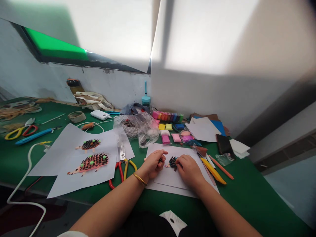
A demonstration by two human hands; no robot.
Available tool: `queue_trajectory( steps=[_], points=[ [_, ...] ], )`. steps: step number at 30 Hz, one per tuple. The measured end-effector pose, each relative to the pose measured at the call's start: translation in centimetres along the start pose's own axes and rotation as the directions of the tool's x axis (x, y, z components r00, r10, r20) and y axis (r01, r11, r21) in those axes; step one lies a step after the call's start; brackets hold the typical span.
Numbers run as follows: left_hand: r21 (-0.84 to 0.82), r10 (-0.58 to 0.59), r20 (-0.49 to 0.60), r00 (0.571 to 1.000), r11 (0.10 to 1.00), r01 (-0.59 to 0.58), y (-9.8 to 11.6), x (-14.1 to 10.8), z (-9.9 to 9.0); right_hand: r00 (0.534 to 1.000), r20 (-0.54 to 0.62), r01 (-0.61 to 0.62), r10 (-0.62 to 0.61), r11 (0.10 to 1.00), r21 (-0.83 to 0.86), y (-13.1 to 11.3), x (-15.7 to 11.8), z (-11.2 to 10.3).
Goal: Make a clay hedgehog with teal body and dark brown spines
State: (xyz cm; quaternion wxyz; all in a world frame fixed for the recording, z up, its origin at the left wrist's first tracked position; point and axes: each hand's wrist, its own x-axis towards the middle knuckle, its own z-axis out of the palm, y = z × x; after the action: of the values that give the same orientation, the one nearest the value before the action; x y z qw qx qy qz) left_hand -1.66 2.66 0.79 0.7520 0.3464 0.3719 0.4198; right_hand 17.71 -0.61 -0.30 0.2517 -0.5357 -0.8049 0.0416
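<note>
On a white paper sheet (170, 182) in front of me lies a small hedgehog figure (172, 162) with a pale snout and dark pointed spines. My right hand (189, 169) rests over its rear side, fingertips pinched together at the spines; whatever they grip is hidden. Just left of the figure, my left hand (154, 164) is curled closed, and small dark pieces (161, 160) show between its fingers. A gold bangle (140, 179) circles the left wrist. Two finished-looking hedgehogs, one brown (91, 144) and one pink (91, 163), lie on paper to the left.
Red- and yellow-handled pliers (120, 171) lie beside my left forearm. Packets of coloured clay (166, 139) and a clear plastic bag (137, 125) sit behind the sheet. A yellow cutter (212, 170) and an orange stick (221, 167) lie at right. A white cable (29, 164) hangs over the left edge.
</note>
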Motion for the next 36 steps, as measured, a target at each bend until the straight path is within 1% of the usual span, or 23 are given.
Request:
queue_trajectory(
  steps=[12, 19, 21, 24, 27, 29, 31, 34, 36],
  points=[
    [0.006, 0.0, -0.007, 1.0, 1.0, 0.0, 0.0, 0.0, 0.0, 0.999, 0.036, -0.009, 0.014, 0.992, -0.127, -0.4, 0.2, -0.2],
    [0.001, -0.001, 0.007, 1.0, 1.0, 0.001, 0.0, 0.0, 0.0, 0.999, 0.051, 0.011, 0.0, 0.976, -0.218, -1.0, 0.5, -0.5],
    [-0.002, 0.002, 0.002, 1.0, 1.0, -0.002, 0.0, 0.0, 0.0, 0.999, 0.049, 0.014, -0.004, 0.979, -0.205, -0.9, 0.4, -0.6],
    [-0.019, -0.01, -0.009, 1.0, 1.0, 0.01, 0.1, -0.1, 0.0, 0.999, 0.027, 0.031, -0.027, 0.99, -0.136, -0.6, 0.1, -0.7],
    [-0.057, -0.039, -0.001, 0.999, 0.998, 0.039, 0.3, -0.1, 0.0, 0.995, -0.046, 0.084, -0.085, 0.996, -0.029, -0.4, -0.1, -0.9],
    [-0.077, -0.058, 0.022, 0.998, 0.995, 0.059, 0.3, -0.2, 0.1, 0.988, -0.098, 0.126, -0.122, 0.992, 0.032, -0.8, 0.0, -1.2],
    [-0.071, -0.065, 0.062, 0.996, 0.995, 0.07, 0.3, -0.3, 0.2, 0.98, -0.124, 0.162, -0.153, 0.984, 0.068, -1.7, 0.3, -1.6],
    [-0.025, -0.063, 0.132, 0.989, 0.997, 0.067, 0.1, -0.3, 0.3, 0.979, -0.089, 0.191, -0.185, 0.979, 0.074, -3.2, 1.3, -1.8],
    [0.026, -0.057, 0.165, 0.985, 0.998, 0.053, -0.2, -0.3, 0.4, 0.984, -0.038, 0.178, -0.176, 0.982, 0.064, -4.0, 2.0, -1.9]
  ],
)
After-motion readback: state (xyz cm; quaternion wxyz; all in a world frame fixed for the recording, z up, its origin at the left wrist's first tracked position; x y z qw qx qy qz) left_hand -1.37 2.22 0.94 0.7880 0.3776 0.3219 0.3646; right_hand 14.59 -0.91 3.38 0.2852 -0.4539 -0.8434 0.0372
